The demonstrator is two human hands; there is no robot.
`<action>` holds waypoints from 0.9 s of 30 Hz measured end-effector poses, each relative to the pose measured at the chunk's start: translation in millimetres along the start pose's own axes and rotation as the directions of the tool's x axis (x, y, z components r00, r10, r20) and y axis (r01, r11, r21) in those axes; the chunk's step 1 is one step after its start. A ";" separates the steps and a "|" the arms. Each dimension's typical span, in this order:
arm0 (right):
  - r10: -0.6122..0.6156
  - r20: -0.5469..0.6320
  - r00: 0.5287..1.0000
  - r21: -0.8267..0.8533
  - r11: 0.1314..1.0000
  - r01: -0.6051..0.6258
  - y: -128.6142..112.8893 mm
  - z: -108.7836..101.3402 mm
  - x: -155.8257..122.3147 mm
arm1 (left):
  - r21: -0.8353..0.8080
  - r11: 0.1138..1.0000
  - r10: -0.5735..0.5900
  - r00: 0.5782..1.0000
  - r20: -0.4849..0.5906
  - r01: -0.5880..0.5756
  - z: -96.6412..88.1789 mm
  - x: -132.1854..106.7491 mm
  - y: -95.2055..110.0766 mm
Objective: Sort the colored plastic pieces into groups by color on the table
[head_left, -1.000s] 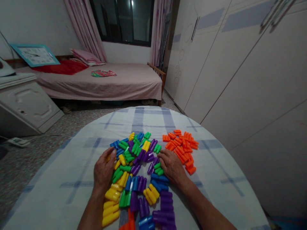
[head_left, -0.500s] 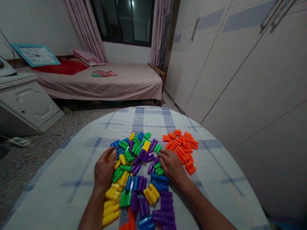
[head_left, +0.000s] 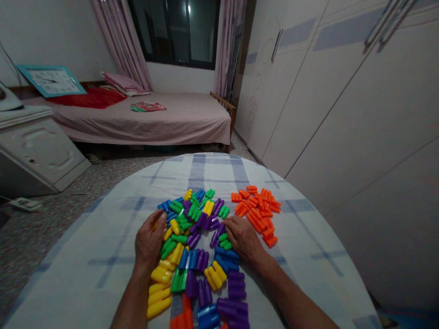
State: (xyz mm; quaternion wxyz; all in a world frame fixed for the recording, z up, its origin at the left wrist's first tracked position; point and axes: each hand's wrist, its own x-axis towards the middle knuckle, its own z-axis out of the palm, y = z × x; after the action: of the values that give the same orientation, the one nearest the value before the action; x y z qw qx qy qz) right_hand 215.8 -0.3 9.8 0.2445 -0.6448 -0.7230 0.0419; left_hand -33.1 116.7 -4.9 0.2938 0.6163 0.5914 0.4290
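A pile of plastic building pieces (head_left: pixel 195 212), made of joined tubes in green, blue, yellow and purple, lies between my hands on the cloth. Along its left edge rests my left hand (head_left: pixel 150 235), fingers loosely curved against the pieces, a bit of yellow showing beside the thumb. On the other side my right hand (head_left: pixel 243 236) lies palm down, fingers extended, next to a purple piece (head_left: pixel 216 235) and a green piece (head_left: pixel 225 241). Its fingertips partly hide what lies beneath. Neither hand visibly grips a piece.
Orange pieces (head_left: pixel 260 212) form a separate heap beyond my right hand. Larger yellow (head_left: pixel 159 299), purple (head_left: pixel 236 285) and blue pieces lie nearer me. All are on a round table with a checked cloth (head_left: pixel 113 262). A bed (head_left: pixel 185 119) and wardrobe (head_left: pixel 343 114) stand beyond.
The view has shifted very slightly. Both hands stay almost where they were, and the pieces keep their arrangement.
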 end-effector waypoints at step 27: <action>0.127 -0.221 0.967 0.032 0.992 -0.123 -44.4 -30.5 -124.3 | 0.005 1.000 0.028 0.999 0.017 -0.028 -0.5 2.7 -5.2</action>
State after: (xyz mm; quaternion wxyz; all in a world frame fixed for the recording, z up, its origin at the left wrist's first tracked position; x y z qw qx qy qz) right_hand 193.9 -133.9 16.1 0.3269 -0.6874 -0.6485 -0.0087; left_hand -36.2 119.9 -8.8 0.2911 0.6289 0.5813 0.4264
